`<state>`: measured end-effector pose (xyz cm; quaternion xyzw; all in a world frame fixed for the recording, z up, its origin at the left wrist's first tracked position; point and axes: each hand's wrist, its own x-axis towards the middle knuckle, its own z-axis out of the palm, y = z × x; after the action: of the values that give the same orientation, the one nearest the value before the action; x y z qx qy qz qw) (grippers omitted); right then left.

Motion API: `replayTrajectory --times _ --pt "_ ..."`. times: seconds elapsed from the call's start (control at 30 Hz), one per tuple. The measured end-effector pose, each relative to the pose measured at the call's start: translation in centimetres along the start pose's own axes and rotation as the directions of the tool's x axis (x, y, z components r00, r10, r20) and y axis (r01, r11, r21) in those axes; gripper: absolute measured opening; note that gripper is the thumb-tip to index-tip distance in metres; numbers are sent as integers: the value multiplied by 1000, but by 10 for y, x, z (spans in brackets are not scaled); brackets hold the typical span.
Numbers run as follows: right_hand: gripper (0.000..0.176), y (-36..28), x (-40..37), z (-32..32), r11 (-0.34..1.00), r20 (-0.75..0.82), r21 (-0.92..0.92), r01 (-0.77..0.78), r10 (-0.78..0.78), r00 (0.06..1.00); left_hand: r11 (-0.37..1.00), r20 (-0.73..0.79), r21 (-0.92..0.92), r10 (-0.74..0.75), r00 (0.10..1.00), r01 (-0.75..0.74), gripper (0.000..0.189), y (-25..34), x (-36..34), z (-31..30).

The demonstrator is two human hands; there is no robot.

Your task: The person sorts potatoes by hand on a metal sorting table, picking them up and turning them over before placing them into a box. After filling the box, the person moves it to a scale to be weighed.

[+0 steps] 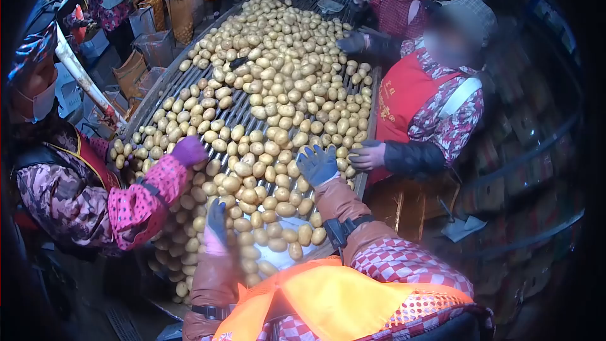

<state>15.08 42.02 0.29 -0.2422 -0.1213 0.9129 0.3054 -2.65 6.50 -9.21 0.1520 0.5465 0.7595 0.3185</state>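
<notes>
Yellow potatoes [271, 76] cover a long slatted metal rack [237, 113] in front of me. My right hand [317, 165], in a blue-grey glove, lies over potatoes near the right edge with its fingers spread and nothing in its grasp. Lower and to the left, my left hand [216, 220] wears a similar glove and is seen edge-on beside potatoes. Its fingers look stretched out, with nothing visible in them. Below and between my arms, several potatoes rest on a pale surface [284, 222] at the near end.
A co-worker's purple-gloved hand [189, 151] reaches in from the left. At the right edge, another person's gloved hand [368, 155] rests close to my right hand. A dark clump [238, 62] lies among the potatoes. Bags [134, 74] stand at the far left.
</notes>
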Motion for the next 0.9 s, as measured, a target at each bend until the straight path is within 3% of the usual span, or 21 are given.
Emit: replayTrajectory --times 0.03,0.1,0.13,0.17,0.23,0.27,0.3,0.37,0.4,0.47,0.57,0.63,0.7,0.77,0.8,0.83,0.87,0.9 --pt "78 3 -6 3 997 -21 -76 -7 5 1000 1000 -6 -4 -2 1000 2 50 27 -11 21" --pt "78 12 -11 5 987 -41 -158 -19 13 999 839 -66 527 -116 991 133 47 114 -36 88" --pt "77 16 -12 7 983 -98 -178 -49 32 995 863 -124 504 56 991 14 43 69 -31 74" --pt "77 20 -14 10 978 -154 -196 -78 48 987 866 -128 500 57 990 15 43 68 -32 71" --pt "74 29 -14 5 964 -153 -239 -113 77 985 442 216 837 275 937 -323 51 67 -35 67" --pt "71 33 -16 4 950 -156 -275 -149 109 982 312 322 866 246 914 -389 63 62 -39 67" --pt "71 38 -16 -2 948 -156 -279 -151 110 982 316 318 866 247 915 -387 63 63 -42 66" --pt "69 47 -15 -15 930 -122 -329 -163 129 984 -138 535 835 -25 844 -533 83 65 -50 60" --pt "69 51 -17 -16 928 -124 -333 -164 130 984 -175 532 825 -78 843 -537 91 50 -40 39" --pt "63 53 -19 -14 782 -5 -616 -95 117 993 -34 481 876 -21 877 -481 89 58 -30 27" --pt "58 53 -7 -15 739 -67 -661 -132 117 991 75 379 922 21 925 -380 86 63 -37 26" --pt "57 48 -11 -1 683 -99 -719 -131 85 991 373 82 925 -22 996 -68 82 51 -46 27" --pt "56 45 -12 4 636 -134 -756 -156 83 988 306 85 949 -19 996 -75 78 51 -62 34" --pt "51 38 -8 7 621 -149 -767 -161 72 986 -55 151 987 39 988 -149 74 50 -83 35" --pt "46 26 3 9 651 -139 -742 -163 89 986 -58 197 979 -5 980 -197 71 55 -91 35" --pt "42 11 17 14 677 -124 -718 -164 108 986 22 207 978 -2 978 -207 68 55 -101 35" --pt "39 -15 18 40 269 49 -962 43 16 999 22 237 971 -29 971 -237 67 57 -109 33" --pt "37 -54 21 73 -205 246 -948 244 15 969 21 263 965 -60 963 -262 66 61 -116 31"
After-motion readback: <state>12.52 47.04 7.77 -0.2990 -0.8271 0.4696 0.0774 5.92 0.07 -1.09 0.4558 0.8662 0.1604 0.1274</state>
